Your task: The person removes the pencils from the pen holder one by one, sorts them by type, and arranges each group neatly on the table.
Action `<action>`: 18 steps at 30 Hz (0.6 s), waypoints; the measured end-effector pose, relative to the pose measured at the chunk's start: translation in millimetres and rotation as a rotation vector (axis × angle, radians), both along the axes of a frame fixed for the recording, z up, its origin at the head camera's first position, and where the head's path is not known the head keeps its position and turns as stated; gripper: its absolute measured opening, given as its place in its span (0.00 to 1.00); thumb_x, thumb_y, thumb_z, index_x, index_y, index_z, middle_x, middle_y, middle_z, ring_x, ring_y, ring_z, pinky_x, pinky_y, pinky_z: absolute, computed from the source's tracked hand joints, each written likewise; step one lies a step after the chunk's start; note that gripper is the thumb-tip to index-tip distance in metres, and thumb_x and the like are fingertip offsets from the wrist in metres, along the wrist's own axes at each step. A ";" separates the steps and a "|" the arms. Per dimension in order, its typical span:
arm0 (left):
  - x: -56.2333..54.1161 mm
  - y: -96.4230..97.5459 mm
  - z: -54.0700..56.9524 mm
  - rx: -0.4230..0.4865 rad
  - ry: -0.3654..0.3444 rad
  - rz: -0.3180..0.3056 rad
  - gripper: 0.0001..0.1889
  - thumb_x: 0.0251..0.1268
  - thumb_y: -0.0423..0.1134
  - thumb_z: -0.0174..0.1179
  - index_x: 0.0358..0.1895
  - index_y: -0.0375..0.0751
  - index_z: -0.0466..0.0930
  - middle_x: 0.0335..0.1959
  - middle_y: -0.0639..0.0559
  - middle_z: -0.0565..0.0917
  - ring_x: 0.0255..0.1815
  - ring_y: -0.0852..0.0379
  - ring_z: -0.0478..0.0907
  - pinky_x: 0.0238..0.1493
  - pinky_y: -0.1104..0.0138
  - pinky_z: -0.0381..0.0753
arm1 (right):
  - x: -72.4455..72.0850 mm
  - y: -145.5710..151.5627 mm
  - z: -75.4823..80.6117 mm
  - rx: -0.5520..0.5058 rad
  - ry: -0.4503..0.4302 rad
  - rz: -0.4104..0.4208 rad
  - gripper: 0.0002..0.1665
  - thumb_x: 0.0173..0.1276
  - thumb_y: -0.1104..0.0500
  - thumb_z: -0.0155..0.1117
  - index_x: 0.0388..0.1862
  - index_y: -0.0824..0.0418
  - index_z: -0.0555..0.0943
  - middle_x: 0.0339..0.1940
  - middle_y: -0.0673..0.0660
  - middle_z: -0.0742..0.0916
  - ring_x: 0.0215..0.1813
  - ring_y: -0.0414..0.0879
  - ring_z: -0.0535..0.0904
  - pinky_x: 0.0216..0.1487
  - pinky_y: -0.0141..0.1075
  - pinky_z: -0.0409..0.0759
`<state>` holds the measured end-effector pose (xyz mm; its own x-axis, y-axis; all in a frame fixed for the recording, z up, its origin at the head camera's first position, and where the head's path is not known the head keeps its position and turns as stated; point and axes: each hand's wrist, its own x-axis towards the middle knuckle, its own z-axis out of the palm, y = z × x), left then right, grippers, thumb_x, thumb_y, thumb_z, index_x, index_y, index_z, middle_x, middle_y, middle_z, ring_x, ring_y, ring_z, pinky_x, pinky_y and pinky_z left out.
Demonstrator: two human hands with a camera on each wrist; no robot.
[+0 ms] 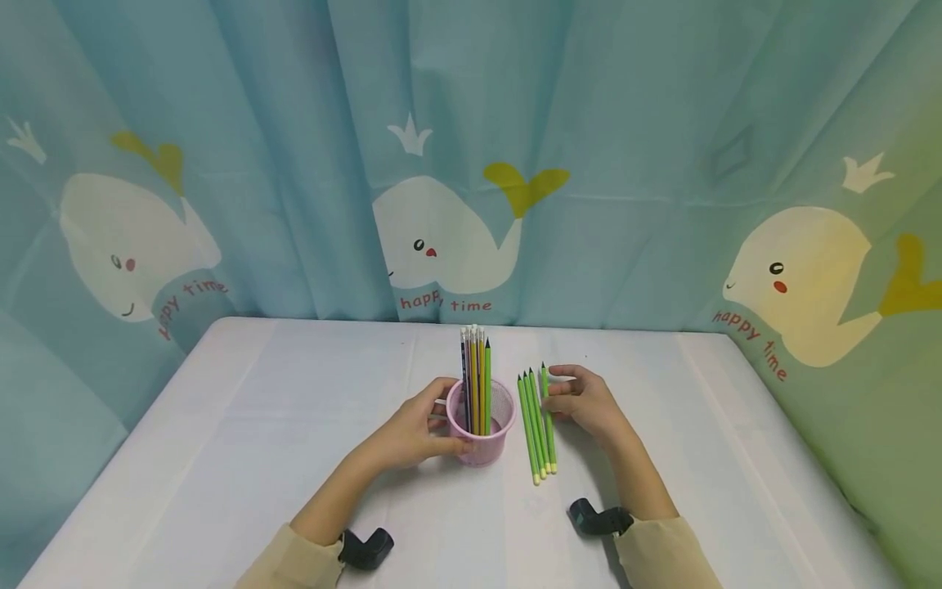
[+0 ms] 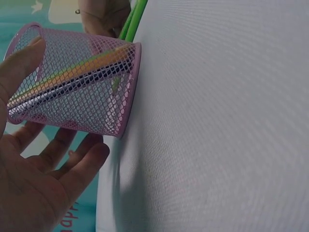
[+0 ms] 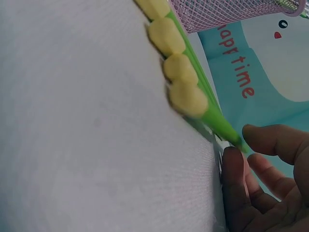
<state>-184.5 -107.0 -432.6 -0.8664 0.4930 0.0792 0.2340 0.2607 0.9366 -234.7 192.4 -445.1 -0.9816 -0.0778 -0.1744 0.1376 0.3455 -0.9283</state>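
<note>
My left hand (image 1: 409,431) holds a pink mesh pencil cup (image 1: 482,451), thumb on the near side and fingers on the left and behind. In the left wrist view the cup (image 2: 99,108) stands upright on the table, its base on the surface. Several pencils (image 1: 474,384) stand in it, dark, yellow and green, most with eraser ends up. To the right lie several green pencils (image 1: 527,429), dark points away and pale yellow ends near. My right hand (image 1: 587,401) pinches the rightmost green pencil (image 1: 550,448) near its pointed end; the right wrist view shows this pencil (image 3: 219,124) between thumb and forefinger.
A white-covered table (image 1: 294,393) bears everything. Behind it hangs a blue curtain (image 1: 625,245) with whale prints. Black wrist devices (image 1: 368,549) sit on both forearms, by beige sleeves.
</note>
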 end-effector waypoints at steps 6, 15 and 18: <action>1.0 -0.9 -0.2 -0.005 0.009 0.000 0.42 0.51 0.36 0.76 0.69 0.42 0.63 0.64 0.46 0.74 0.59 0.46 0.79 0.63 0.57 0.80 | 1.0 -0.5 -0.3 -0.011 0.003 0.009 0.37 0.61 0.67 0.70 0.69 0.68 0.69 0.45 0.64 0.85 0.36 0.45 0.83 0.38 0.39 0.87; 0.7 -0.3 0.0 -0.012 0.015 -0.002 0.42 0.52 0.37 0.76 0.69 0.41 0.62 0.64 0.43 0.74 0.59 0.45 0.79 0.63 0.56 0.80 | 0.1 -2.0 1.7 0.001 0.005 0.004 0.35 0.61 0.68 0.69 0.69 0.67 0.70 0.46 0.65 0.85 0.39 0.46 0.83 0.39 0.39 0.88; 0.8 -0.1 0.8 -0.010 0.011 -0.001 0.42 0.52 0.37 0.76 0.70 0.42 0.62 0.64 0.44 0.74 0.59 0.45 0.79 0.63 0.56 0.79 | -0.1 -3.9 4.2 0.005 0.007 -0.001 0.35 0.62 0.68 0.68 0.68 0.65 0.71 0.46 0.64 0.85 0.41 0.46 0.83 0.40 0.39 0.88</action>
